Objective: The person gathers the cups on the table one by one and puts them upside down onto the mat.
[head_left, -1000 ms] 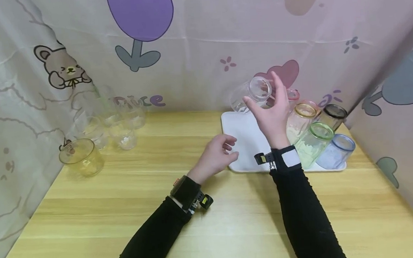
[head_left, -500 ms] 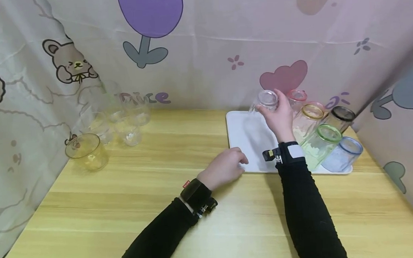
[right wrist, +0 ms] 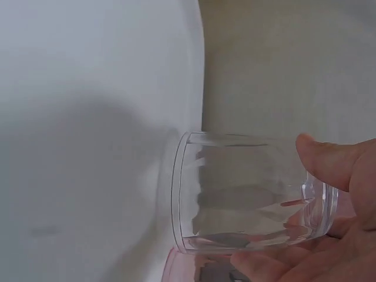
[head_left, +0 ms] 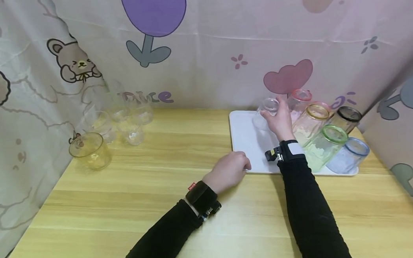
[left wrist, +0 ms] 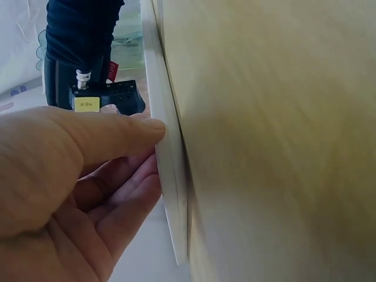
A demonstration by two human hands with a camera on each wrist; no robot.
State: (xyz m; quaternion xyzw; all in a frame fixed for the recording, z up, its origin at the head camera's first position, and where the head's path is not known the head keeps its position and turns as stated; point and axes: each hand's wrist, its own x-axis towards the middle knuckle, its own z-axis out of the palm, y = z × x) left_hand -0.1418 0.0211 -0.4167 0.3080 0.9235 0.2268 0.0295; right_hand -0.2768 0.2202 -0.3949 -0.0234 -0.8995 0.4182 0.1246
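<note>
"Clear cylindrical tumbler (right wrist: 247, 191): who has it?"

"The right hand (head_left: 280, 121). Its fingers curl round the thick base, thumb on one side and the others opposite."

"And where is it, exactly?"

"Mouth down at the white rectangular tray (head_left: 247, 142), near its back edge. The lip is right by the tray's surface; I can't tell whether it touches."

"What about the left hand (head_left: 229, 171)?"

"It pinches the tray's near edge, close to the front left corner, with the fingers curled."

"What stands around?"

"On the tray's right side, a red-rimmed tumbler (head_left: 300, 100) just beside the right hand, then a yellow-rimmed tumbler (head_left: 312, 123), a green tumbler (head_left: 325, 147), a blue tumbler (head_left: 348, 156) and a black-rimmed tumbler (head_left: 346, 119)."

"And farther out?"

"Across the pale wood-grain worktop (head_left: 248, 229), well apart on the left, a wide transparent yellow cup (head_left: 92, 155) stands near several clear cups (head_left: 134, 131). Behind hangs a pale printed cloth (head_left: 210, 73)."
</note>
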